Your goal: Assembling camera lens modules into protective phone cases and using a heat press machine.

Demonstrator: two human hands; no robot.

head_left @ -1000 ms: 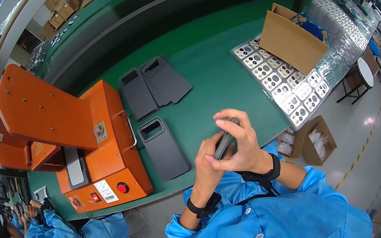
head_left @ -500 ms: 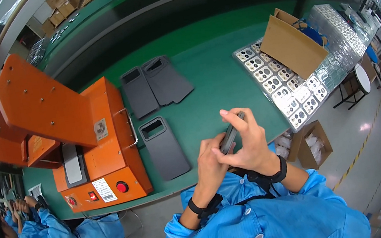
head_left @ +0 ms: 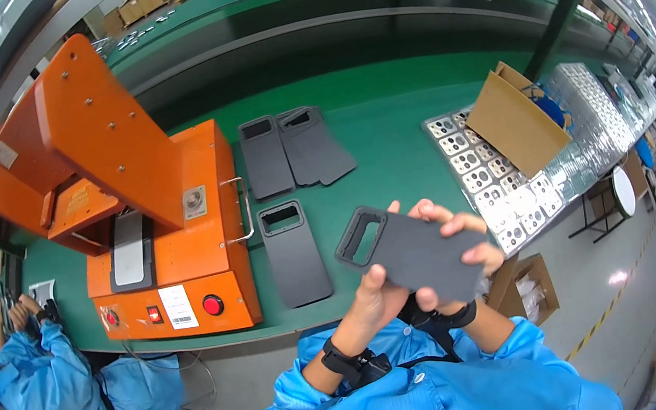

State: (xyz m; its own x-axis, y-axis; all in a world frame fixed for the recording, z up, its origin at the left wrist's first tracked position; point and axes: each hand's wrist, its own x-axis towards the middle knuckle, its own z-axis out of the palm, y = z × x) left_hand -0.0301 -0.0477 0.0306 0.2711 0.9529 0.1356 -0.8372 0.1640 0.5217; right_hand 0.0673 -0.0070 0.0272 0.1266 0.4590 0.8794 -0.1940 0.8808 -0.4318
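A factory assembly line — green workbench [head_left: 386, 137], orange press machine [head_left: 153, 223], blue-smocked workers.

From my remote view, the dark phone cover [head_left: 413, 254] hides the palm of my right hand [head_left: 460, 246] and most of my left hand [head_left: 377, 298]; only fingertips [head_left: 467, 224] show past its edge. The orange press machine [head_left: 133, 208] conceals the worktop's [head_left: 389, 158] left edge. The cardboard box [head_left: 512, 120] covers part of the tray of small metal parts [head_left: 487, 181], whose pieces are too small to identify. A seated person [head_left: 26, 369] is cut off at the frame's left rim.
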